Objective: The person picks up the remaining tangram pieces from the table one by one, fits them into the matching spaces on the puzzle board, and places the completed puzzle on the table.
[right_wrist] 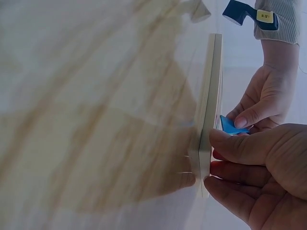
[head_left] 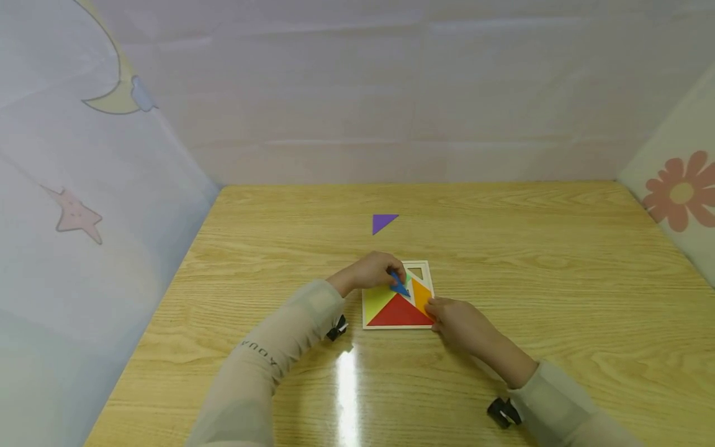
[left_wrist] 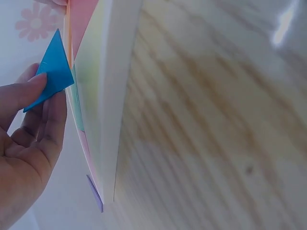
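Note:
A tangram board (head_left: 398,328) with a pale frame lies on the table. In it sit a large red triangle (head_left: 399,313), a yellow piece (head_left: 375,302), an orange piece (head_left: 422,299) and a partly covered green one. My left hand (head_left: 371,270) pinches a blue triangle (left_wrist: 55,67) between thumb and fingers, tilted just over the board's middle. At the board's lower right corner, my right hand (head_left: 460,323) grips the edge, thumb (right_wrist: 230,143) against the frame and fingers at its side. Near the top right corner of the board a dark-outlined recess shows.
Beyond the board, a purple triangle (head_left: 383,223) lies flat on the wooden table (head_left: 530,248). Printed cloth walls (head_left: 391,112) stand at the back and both sides. Black wrist devices (head_left: 503,412) are strapped at both sleeves.

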Tool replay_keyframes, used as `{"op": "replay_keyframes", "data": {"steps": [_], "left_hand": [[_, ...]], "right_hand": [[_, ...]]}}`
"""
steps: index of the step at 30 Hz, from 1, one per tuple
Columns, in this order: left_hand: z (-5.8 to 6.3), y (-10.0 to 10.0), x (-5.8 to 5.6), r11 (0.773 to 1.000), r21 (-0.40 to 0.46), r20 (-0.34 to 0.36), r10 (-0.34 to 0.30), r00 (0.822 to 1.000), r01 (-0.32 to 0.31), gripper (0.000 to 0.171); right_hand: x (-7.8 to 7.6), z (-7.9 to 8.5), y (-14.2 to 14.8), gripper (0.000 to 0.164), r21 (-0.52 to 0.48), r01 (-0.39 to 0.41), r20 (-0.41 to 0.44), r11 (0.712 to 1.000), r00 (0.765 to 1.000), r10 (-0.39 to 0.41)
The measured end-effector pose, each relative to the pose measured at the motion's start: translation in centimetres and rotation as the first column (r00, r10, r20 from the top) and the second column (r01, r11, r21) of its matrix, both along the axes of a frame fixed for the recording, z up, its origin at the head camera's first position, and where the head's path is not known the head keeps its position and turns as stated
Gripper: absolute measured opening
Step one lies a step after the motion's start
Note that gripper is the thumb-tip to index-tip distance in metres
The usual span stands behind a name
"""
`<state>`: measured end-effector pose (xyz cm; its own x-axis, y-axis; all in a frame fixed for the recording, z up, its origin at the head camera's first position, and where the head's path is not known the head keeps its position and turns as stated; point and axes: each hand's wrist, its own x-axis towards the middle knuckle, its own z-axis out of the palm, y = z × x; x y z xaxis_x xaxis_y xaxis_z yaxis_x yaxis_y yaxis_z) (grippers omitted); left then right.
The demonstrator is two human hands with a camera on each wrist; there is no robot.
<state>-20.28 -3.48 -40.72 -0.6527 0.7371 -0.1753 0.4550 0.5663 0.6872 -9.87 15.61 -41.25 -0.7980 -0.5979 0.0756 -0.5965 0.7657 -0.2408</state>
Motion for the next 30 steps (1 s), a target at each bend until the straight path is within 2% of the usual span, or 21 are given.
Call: {"op": "replay_keyframes", "data": {"steps": [11, 22, 30], "left_hand": [[0.1, 0.7, 0.2, 0.998, -0.051, -0.04, -0.038, 0.998, 0.036, 0.012], [0.1, 1.2, 0.4, 0.998, -0.039, -0.037, -0.054, 0.998, 0.053, 0.011], [0.1, 1.5, 0.4, 0.993, -0.076, -0.087, -0.099, 0.991, 0.093, 0.012]], "right_hand": [[0.0, -0.1, 0.1, 0.013, -0.005, 0.005, 0.003, 1.0, 1.0, -0.005], [0.1, -0.1, 0.1, 0.015, -0.006, 0.006, 0.007, 1.0, 1.0, -0.005], [0.2, 0.1, 0.1, 0.015, -0.012, -0.004, 0.01, 1.0, 1.0, 0.004]]}}
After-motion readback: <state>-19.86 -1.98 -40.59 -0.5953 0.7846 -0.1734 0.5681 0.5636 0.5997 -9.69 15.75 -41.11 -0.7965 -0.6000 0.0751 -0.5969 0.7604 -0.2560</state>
